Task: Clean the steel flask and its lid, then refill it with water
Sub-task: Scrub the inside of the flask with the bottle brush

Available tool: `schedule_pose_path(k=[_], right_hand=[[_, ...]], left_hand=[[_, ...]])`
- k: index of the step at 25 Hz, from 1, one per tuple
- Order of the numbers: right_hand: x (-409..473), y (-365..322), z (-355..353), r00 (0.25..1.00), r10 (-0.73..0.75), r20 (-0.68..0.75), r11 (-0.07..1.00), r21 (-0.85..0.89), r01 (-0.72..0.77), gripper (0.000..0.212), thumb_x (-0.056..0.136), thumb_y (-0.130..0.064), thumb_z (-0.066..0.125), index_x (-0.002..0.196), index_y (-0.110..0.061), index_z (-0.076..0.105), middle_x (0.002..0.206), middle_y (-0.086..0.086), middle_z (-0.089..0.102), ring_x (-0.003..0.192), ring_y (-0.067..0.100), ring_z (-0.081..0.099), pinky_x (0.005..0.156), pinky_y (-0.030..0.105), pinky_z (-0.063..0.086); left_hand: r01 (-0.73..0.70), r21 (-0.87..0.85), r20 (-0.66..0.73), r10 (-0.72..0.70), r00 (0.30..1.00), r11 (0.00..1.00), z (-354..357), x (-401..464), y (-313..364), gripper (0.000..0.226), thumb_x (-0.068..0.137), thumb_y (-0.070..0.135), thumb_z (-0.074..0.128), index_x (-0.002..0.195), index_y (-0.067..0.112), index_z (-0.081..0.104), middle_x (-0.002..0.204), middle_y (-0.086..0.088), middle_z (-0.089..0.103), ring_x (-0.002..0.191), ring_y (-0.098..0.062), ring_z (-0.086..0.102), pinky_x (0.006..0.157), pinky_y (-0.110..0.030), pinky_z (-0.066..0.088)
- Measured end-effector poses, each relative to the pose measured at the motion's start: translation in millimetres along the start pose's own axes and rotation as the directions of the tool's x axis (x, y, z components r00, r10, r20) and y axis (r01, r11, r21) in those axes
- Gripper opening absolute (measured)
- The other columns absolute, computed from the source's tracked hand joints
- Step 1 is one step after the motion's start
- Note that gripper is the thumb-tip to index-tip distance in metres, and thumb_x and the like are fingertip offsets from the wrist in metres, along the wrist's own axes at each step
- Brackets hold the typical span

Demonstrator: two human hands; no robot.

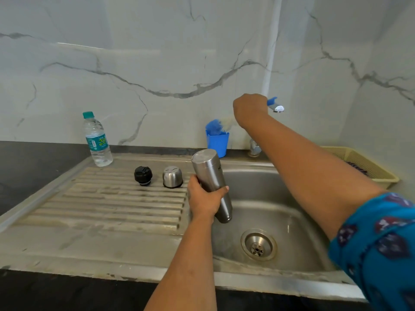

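Two hands are busy at the sink [265, 196]: the left hand [203, 199] grips the steel flask [211, 180] around its body, holding it mouth-down and tilted over the basin at the centre of the frame, while the right hand [249, 108] is clenched around the handle of a bottle brush [275, 104] — its blurred blue and white bristles sit above the blue cup [217, 142] at the back wall. Left of the flask, the steel lid [172, 176] and the black stopper [143, 175] stand apart on the ribbed drainboard [112, 198], with a plastic water bottle [97, 140] further left. The flask seems to be draining, so scrubbing looks like the step in hand. Next, the flask's mouth needs turning up toward the brush — bristles aligned with the narrow opening.
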State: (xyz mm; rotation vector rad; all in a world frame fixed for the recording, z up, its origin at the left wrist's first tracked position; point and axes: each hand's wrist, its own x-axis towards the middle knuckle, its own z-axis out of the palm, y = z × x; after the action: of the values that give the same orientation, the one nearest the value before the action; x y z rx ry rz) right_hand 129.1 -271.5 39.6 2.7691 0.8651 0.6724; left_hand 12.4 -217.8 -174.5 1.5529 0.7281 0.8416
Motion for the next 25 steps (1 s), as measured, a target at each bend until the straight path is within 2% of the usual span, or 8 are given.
schedule_pose_path(k=[4,8,10,13,15,18,22,25], right_hand=[[12,-10,8,0.998,-0.067,0.01,0.992,-0.107,0.068,0.021,0.086,0.004,0.051,0.071,-0.01,0.048,0.066,0.004,0.041,0.056,0.016,0.038,0.06,0.028,0.032],[7,0,3,0.994,-0.064,-0.085,0.982,-0.183,0.048,0.013,0.087,0.003,0.052,0.084,-0.009,0.053,0.077,0.004,0.047,0.085,0.022,0.055,0.07,0.031,0.033],[-3,14,-11,0.991,0.005,-0.135,0.994,-0.104,-0.02,0.013,0.088,0.004,0.051,0.089,-0.008,0.057,0.085,0.008,0.051,0.097,0.027,0.057,0.073,0.033,0.036],[-43,45,-18,0.976,0.176,-0.13,0.977,0.148,-0.157,0.014,0.086,0.007,0.051,0.087,-0.007,0.057,0.082,0.009,0.051,0.087,0.03,0.058,0.069,0.034,0.04],[-78,68,4,0.962,0.263,-0.074,0.897,0.386,-0.215,0.012,0.085,0.004,0.051,0.089,-0.007,0.056,0.089,0.012,0.057,0.086,0.032,0.059,0.071,0.033,0.043],[-138,95,55,0.962,0.252,0.107,0.689,0.678,-0.255,0.018,0.089,-0.012,0.059,0.103,-0.007,0.07,0.1,0.012,0.07,0.091,0.028,0.066,0.084,0.032,0.049],[-192,121,81,0.932,0.196,0.305,0.207,0.916,-0.344,0.013,0.087,-0.015,0.07,0.098,-0.009,0.069,0.087,0.008,0.071,0.071,0.011,0.062,0.062,0.022,0.05],[-201,129,86,0.936,0.097,0.338,0.199,0.915,-0.351,0.012,0.087,-0.019,0.069,0.095,-0.01,0.068,0.08,0.003,0.07,0.053,-0.001,0.055,0.048,0.012,0.04]], left_hand=[[0.003,0.021,0.014,-0.003,1.0,1.0,4,3,-4,0.073,0.057,0.022,0.093,0.112,0.031,0.046,0.118,0.005,0.058,0.107,-0.015,0.058,0.095,-0.042,0.052],[-0.001,0.038,0.047,-0.001,0.999,0.999,4,1,-3,0.071,0.059,0.02,0.092,0.113,0.029,0.046,0.118,0.004,0.058,0.107,-0.016,0.058,0.097,-0.045,0.051],[-0.004,0.062,0.046,0.001,0.999,0.998,4,1,-2,0.071,0.059,0.021,0.092,0.113,0.028,0.046,0.118,0.004,0.057,0.106,-0.016,0.058,0.097,-0.046,0.051],[-0.008,0.085,0.037,0.004,0.999,0.996,3,-3,2,0.071,0.059,0.021,0.092,0.112,0.029,0.045,0.117,0.004,0.057,0.107,-0.017,0.058,0.097,-0.045,0.051],[-0.005,0.1,0.045,0.001,0.999,0.995,2,-6,7,0.072,0.06,0.019,0.091,0.112,0.03,0.043,0.117,0.004,0.056,0.109,-0.017,0.057,0.098,-0.044,0.05],[-0.031,0.17,0.077,0.018,0.997,0.985,0,-13,11,0.074,0.06,0.021,0.09,0.116,0.03,0.042,0.12,0.004,0.056,0.112,-0.019,0.057,0.098,-0.045,0.05],[-0.151,0.337,0.135,0.111,0.985,0.929,-3,-20,15,0.074,0.062,0.025,0.089,0.122,0.022,0.045,0.118,0.004,0.05,0.106,-0.016,0.052,0.094,-0.038,0.047],[-0.176,0.427,0.187,0.104,0.977,0.887,-1,-24,15,0.076,0.06,0.028,0.09,0.122,0.02,0.046,0.118,0.001,0.051,0.109,-0.022,0.054,0.095,-0.044,0.048]])
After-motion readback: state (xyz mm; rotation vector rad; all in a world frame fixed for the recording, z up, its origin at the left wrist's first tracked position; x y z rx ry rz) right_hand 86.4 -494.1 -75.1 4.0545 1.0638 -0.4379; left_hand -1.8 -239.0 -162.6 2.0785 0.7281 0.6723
